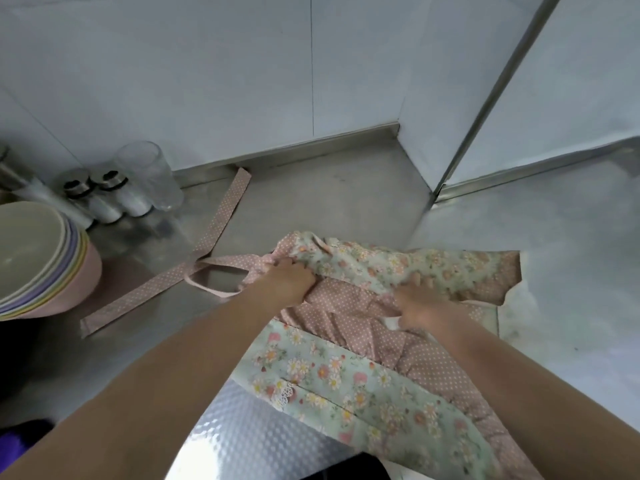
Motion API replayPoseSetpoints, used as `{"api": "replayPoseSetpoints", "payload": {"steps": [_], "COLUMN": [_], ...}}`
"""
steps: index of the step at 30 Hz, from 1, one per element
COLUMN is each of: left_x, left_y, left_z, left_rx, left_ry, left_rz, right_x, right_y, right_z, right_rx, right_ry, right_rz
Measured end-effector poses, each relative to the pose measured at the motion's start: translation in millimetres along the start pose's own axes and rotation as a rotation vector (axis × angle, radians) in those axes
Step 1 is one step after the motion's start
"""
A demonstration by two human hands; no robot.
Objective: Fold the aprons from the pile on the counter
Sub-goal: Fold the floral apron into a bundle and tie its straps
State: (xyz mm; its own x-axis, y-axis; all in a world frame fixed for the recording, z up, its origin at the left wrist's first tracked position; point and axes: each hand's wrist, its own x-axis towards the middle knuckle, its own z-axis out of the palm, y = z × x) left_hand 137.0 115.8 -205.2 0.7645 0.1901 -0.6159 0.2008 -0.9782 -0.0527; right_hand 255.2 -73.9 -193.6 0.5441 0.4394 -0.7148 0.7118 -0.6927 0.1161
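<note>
Head view: we see one apron (346, 372) spread over the steel tabletop (329, 202), floral green side and pink dotted side both showing, lower end hanging off the front edge at 6 o'clock. It lies flat, most likely so a fold can be made across it.

Left hand (284, 278) sits at the apron's top-left corner, fingers curled into a bunch of dotted cloth where the straps meet. Grip is closed on fabric, not wide. Right hand (417, 303) is at 3 o'clock of the left one, fingers curled round a gathered ridge of the same apron; grip also closed on cloth. Both hold the same raised fold line, so we judge they are pulling the upper part over the lower to halve it.

Long dotted tie strap (221, 216) runs off toward 11 o'clock, almost reaching the back wall; a second strap (138, 299) runs toward 8 o'clock. Both lie loose, outside the fold, and likely need tucking in afterwards.

Stacked bowls (41, 261) sit at 9 o'clock, well apart from the cloth. Two shakers (104, 195) and a clear glass (149, 174) stand at 10 o'clock near the wall, and the first strap passes beside them. We cannot tell whether a pile of further aprons exists; none is in view.

Risk, in our judgement: a strap could snag on the shakers if dragged.
</note>
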Motion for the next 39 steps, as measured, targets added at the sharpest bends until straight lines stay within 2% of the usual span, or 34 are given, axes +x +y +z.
{"api": "replayPoseSetpoints", "payload": {"steps": [2,6,8,10,12,14,15,16,17,19,21,23,26,28,31,32,33,34,35,36,37,38,39], "left_x": [4,14,17,18,17,12,9,6,4,5,8,12,13,10,-9,-12,-13,-11,-5,2,7,10,14], "left_y": [5,25,32,29,20,14,13,13,15,18,20,24,27,26,14,6,-3,-14,-26,-37,-47,-52,-55], "left_z": [-7,-19,-27,-41,-64,-88,-95,-96,-94,-80,-64,-53,-49,-50,-75,-83,-89,-93,-93,-90,-83,-76,-67], "left_rx": [-0.010,-0.150,-0.217,-0.242,-0.285,-0.372,-0.372,-0.342,-0.289,-0.199,-0.124,-0.086,-0.118,-0.318,-1.064,-1.308,-1.530,-1.721,-1.842,-1.812,-1.629,-1.392,-1.216], "left_ry": [-0.002,0.090,0.160,0.234,0.420,0.556,0.487,0.335,0.152,-0.082,-0.160,-0.201,-0.295,-0.366,-0.435,-0.356,-0.211,-0.030,0.147,0.309,0.424,0.460,0.472], "left_rz": [-0.022,-0.146,-0.112,-0.041,-0.026,0.036,0.086,0.116,0.112,0.077,0.075,0.098,0.148,0.129,0.133,0.153,0.146,0.059,-0.116,-0.335,-0.538,-0.681,-0.742], "right_x": [7,24,29,33,33,26,19,12,5,-5,-3,3,7,6,1,0,1,2,4,6,10,14,18], "right_y": [10,30,43,57,72,78,81,80,79,73,68,63,63,64,61,58,53,47,39,31,23,14,6], "right_z": [-6,-26,-39,-52,-71,-90,-95,-99,-98,-81,-53,-30,-25,-36,-61,-71,-80,-89,-98,-105,-110,-111,-109], "right_rx": [-0.008,-0.072,-0.042,0.043,0.209,0.401,0.431,0.389,0.311,0.182,0.050,-0.066,-0.016,0.111,0.230,0.254,0.282,0.306,0.291,0.236,0.180,0.163,0.162], "right_ry": [0.048,0.255,0.312,0.386,0.524,0.659,0.688,0.662,0.563,0.283,0.102,0.038,-0.092,-0.224,-0.390,-0.414,-0.393,-0.297,-0.119,0.108,0.322,0.458,0.501], "right_rz": [0.005,0.042,0.070,0.111,0.114,0.017,-0.064,-0.156,-0.235,-0.309,-0.313,-0.304,-0.280,-0.245,-0.166,-0.153,-0.167,-0.206,-0.245,-0.276,-0.308,-0.343,-0.361]}}
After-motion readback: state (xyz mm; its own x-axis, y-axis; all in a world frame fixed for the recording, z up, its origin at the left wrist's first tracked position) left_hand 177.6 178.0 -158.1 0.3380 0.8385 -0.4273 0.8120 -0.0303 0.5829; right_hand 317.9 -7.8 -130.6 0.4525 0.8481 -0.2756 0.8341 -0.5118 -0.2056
